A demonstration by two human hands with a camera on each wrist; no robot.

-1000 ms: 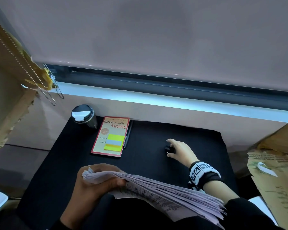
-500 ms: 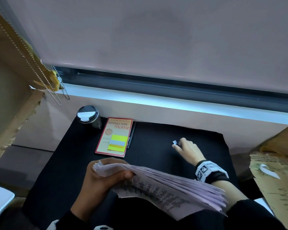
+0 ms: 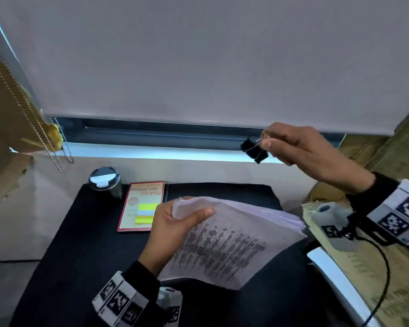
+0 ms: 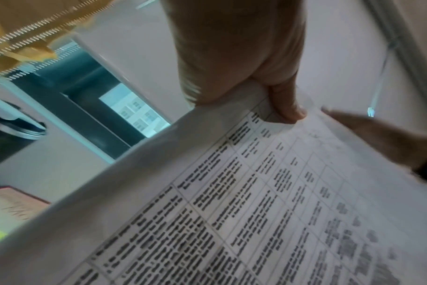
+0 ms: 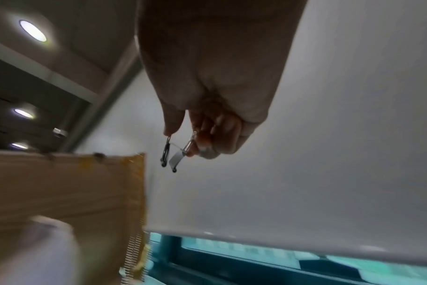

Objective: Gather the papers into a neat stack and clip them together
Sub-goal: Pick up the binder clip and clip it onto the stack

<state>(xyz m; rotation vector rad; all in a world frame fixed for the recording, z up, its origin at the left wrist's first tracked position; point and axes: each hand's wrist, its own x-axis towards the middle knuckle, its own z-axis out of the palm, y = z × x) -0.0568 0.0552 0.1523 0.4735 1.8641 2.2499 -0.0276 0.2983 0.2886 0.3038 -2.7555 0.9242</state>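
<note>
A thick stack of printed papers [image 3: 224, 241] is held tilted above the black table [image 3: 76, 244]. My left hand [image 3: 175, 220] grips its upper left corner, thumb on the top sheet; in the left wrist view the thumb [image 4: 288, 108] presses the printed stack of papers [image 4: 256, 202]. My right hand [image 3: 302, 149] is raised high at the right and pinches the wire handles of a black binder clip [image 3: 254, 149]. In the right wrist view the binder clip [image 5: 173, 154] hangs from that hand's fingertips [image 5: 202, 142]. The clip is well above and apart from the papers.
A red-bordered book [image 3: 142, 206] with sticky notes [image 3: 145, 213] lies at the table's back left, a pen [image 3: 167, 192] beside it, and a lidded dark cup [image 3: 105, 182] at the corner. Cardboard [image 3: 364, 267] stands at the right. A blind's bead chain [image 3: 54, 147] hangs at left.
My right hand picked the binder clip up off the table and lifted it high to the right. The left hand raised and tilted the paper stack.
</note>
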